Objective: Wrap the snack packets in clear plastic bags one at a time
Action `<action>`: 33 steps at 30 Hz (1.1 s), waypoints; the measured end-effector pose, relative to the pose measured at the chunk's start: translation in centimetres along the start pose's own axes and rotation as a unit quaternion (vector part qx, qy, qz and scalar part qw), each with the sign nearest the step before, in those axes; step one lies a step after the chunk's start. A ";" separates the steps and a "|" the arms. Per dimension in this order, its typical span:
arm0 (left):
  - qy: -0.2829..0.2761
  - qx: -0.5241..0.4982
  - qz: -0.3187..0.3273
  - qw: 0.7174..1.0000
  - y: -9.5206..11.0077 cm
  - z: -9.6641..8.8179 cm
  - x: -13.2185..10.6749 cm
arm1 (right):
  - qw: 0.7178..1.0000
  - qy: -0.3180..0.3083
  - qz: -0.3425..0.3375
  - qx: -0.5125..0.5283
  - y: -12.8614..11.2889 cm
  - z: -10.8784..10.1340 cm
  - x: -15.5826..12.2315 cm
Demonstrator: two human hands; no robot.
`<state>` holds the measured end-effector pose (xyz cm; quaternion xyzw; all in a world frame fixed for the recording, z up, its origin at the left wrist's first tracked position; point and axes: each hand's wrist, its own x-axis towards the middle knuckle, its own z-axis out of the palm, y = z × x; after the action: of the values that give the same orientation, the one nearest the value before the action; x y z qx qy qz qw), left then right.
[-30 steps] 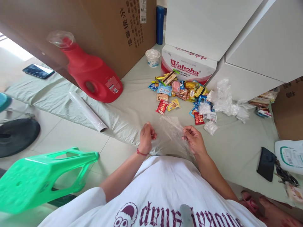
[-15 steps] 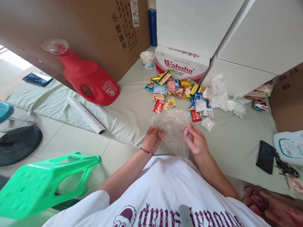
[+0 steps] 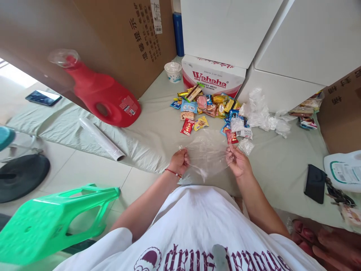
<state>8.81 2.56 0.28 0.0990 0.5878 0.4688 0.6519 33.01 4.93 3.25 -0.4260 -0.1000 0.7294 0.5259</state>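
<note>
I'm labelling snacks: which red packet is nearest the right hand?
The red packet beyond the right hand; the other lies farther left, beside a yellow packet.

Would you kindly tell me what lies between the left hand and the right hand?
In the head view, thin clear plastic stretches from the left hand to the right hand, held by both.

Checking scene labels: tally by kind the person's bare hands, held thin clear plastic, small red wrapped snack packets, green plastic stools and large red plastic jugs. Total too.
Bare left hand and right hand: 2
Thin clear plastic sheet: 1
Small red wrapped snack packets: 2
Green plastic stool: 1
Large red plastic jug: 1
Total: 7
</note>
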 end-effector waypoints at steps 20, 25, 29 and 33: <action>0.092 0.067 0.171 0.979 0.0 -0.3 2.9 | 0.949 0.017 0.009 -0.314 5.1 1.0 0.5; 0.094 0.084 0.193 0.973 1.0 -1.6 2.6 | 0.942 -0.019 0.020 -0.334 3.1 0.9 0.9; 0.104 0.120 0.195 0.968 2.0 -3.6 2.4 | 0.903 -0.049 0.058 -0.422 -1.4 -1.1 1.0; 0.100 0.150 0.173 0.968 1.6 -4.4 2.0 | 0.880 -0.062 0.070 -0.465 -4.5 -2.9 0.9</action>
<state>3.97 3.05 -1.25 0.2480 0.6877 0.4885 0.4763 38.14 6.71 3.66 -0.5814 -0.4305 0.6585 0.2076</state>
